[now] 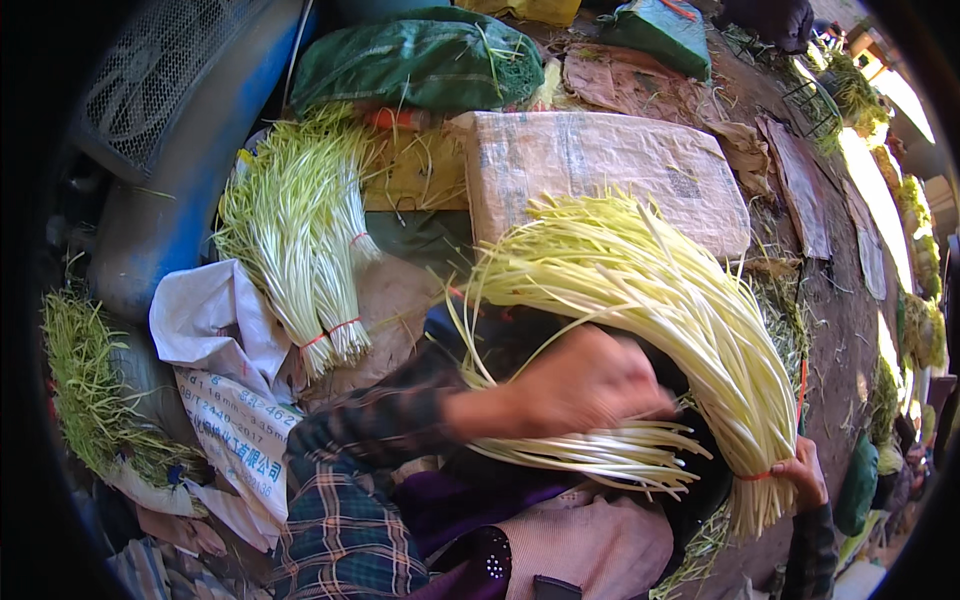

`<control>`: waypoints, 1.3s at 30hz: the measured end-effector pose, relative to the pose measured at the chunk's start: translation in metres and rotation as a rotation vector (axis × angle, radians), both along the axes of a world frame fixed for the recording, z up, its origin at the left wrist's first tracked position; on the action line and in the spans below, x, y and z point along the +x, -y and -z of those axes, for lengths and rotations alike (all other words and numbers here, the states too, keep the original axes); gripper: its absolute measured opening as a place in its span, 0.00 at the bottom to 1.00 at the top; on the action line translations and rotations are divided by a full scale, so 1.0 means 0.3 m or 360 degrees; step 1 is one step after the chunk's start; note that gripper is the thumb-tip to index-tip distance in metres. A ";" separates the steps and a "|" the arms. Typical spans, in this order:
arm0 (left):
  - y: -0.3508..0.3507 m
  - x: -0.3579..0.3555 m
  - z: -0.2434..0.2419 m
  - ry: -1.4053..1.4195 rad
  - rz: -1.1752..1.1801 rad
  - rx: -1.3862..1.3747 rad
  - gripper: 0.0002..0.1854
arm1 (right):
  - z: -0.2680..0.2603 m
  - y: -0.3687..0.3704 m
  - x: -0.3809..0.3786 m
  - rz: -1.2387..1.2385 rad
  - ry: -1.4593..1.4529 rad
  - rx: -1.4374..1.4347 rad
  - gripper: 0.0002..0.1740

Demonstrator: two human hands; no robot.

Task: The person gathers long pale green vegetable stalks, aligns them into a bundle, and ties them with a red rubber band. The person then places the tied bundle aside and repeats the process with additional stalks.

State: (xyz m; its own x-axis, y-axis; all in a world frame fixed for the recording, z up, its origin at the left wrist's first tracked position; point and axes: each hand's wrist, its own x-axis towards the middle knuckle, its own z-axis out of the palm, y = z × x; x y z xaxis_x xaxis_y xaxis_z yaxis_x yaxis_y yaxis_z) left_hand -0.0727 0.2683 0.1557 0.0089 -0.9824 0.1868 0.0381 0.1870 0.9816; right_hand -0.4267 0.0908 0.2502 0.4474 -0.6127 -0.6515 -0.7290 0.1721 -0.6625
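Observation:
My right hand [804, 476] grips the lower end of a large bundle of pale yellow-green leafy stalks [675, 315], beside the red band [754, 476] around it. The bundle arches up and left, leaf tips towards the middle. My left hand [592, 382], motion-blurred with curled fingers, is in front of my body over a smaller loose bunch of white stalks [592, 457]; whether it holds anything cannot be seen. Further left, several banded bundles [300, 247] of the same stalks lie side by side, their red bands near the cut white ends.
A flattened woven sack [600, 165] lies ahead, with a stuffed green sack [420, 60] behind it. A white printed sack [232, 420] is at the left, near a blue machine with a mesh guard [157, 82]. Loose greens [97, 382] lie far left. A person [772, 19] is at the upper right.

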 end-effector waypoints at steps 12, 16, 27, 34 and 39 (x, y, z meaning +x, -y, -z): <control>0.041 -0.294 0.067 0.1419 0.0042 -0.0721 0.29 | -0.081 0.076 0.110 -0.0091 0.0009 -0.0069 0.41; 0.046 -0.311 0.053 0.1906 0.0680 -0.0640 0.19 | -0.039 0.067 0.084 -0.0039 0.0071 -0.0012 0.39; -0.012 -0.332 0.052 0.2034 -0.0192 -0.0536 0.26 | 0.055 0.058 0.001 -0.0046 0.0115 0.0035 0.37; 0.001 -0.303 0.014 0.2036 -0.0108 -0.0396 0.24 | 0.071 0.049 -0.017 0.0031 0.0202 0.0103 0.37; -0.071 -0.119 -0.049 0.1181 -0.0053 -0.0057 0.21 | 0.072 0.051 -0.026 0.0008 0.0265 0.0079 0.36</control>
State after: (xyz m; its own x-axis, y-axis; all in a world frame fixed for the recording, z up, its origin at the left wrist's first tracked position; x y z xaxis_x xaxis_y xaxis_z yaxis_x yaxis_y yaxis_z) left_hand -0.1085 0.2895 0.1703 -0.1022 -0.9770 0.1871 -0.6387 0.2087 0.7406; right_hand -0.4345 0.0754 0.2286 0.5487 -0.5844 -0.5979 -0.6086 0.2110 -0.7649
